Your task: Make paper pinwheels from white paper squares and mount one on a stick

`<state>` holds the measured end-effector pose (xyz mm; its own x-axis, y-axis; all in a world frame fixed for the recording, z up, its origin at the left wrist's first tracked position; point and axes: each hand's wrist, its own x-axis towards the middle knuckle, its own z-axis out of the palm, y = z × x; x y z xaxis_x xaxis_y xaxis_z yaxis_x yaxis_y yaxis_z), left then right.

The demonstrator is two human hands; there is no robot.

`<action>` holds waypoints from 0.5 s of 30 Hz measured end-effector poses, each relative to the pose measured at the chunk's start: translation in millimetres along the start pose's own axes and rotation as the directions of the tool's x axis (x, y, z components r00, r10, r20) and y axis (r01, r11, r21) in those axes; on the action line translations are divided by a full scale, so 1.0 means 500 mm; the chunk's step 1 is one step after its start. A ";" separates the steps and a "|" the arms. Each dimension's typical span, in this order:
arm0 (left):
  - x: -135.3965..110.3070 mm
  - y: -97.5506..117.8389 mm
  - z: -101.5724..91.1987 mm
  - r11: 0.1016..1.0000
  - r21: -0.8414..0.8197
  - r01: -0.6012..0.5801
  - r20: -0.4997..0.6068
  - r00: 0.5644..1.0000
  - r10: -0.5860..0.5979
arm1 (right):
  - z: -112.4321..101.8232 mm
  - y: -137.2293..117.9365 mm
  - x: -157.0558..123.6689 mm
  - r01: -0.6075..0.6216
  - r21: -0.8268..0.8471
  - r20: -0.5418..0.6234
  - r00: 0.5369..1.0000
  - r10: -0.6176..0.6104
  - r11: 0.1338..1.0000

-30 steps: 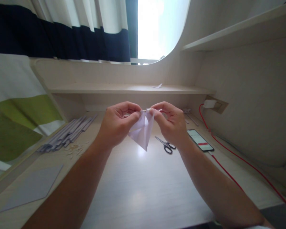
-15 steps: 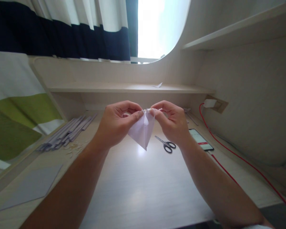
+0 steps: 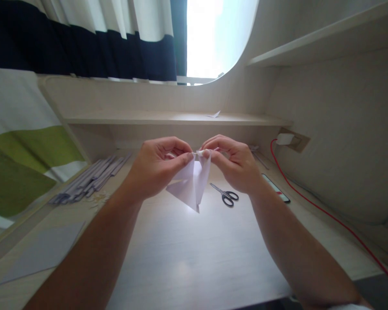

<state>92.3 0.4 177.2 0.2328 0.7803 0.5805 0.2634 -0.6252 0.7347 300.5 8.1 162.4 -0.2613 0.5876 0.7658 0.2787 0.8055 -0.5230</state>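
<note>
A thin sheet of white paper [image 3: 189, 189] hangs in folds from my fingertips above the desk, its lower corner pointing down. My left hand [image 3: 164, 165] pinches its top edge between thumb and index finger. Close beside it, my right hand [image 3: 231, 161] grips the same edge, which looks rolled or bunched there; a thin whitish end sticks out past the right thumb. The fingers partly hide how the edge is folded. Below the right hand lies a pair of scissors [image 3: 225, 196] with black handles, touched by neither hand.
Several rolled paper strips [image 3: 87, 180] lie at the left, with small pale scraps [image 3: 98, 200] near them. A flat paper sheet [image 3: 42, 252] rests front left. At the right are a phone [image 3: 278, 189] and a red cable [image 3: 326, 221]. A folded paper piece [image 3: 214, 114] sits on the shelf.
The paper has swung and opened out, its lower corner hanging lower and a flap spreading left. Both hands stay nearly in place, still pinching; the right forearm now covers more of the phone.
</note>
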 end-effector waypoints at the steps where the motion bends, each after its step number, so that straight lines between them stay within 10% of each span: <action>1: 0.000 0.000 0.000 1.000 0.005 -0.003 0.003 1.000 0.003 | -0.001 -0.001 0.000 -0.006 -0.002 0.007 1.000 0.006 1.000; 15: -0.001 0.010 -0.005 0.968 0.225 -0.110 0.010 0.994 0.110 | -0.006 0.000 -0.001 -0.032 -0.009 0.080 0.996 0.033 0.999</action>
<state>91.4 -3.1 181.5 0.2695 0.7064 0.6545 0.4398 -0.6949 0.5689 303.6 7.5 163.0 -0.3252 0.6181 0.7157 0.2950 0.7854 -0.5442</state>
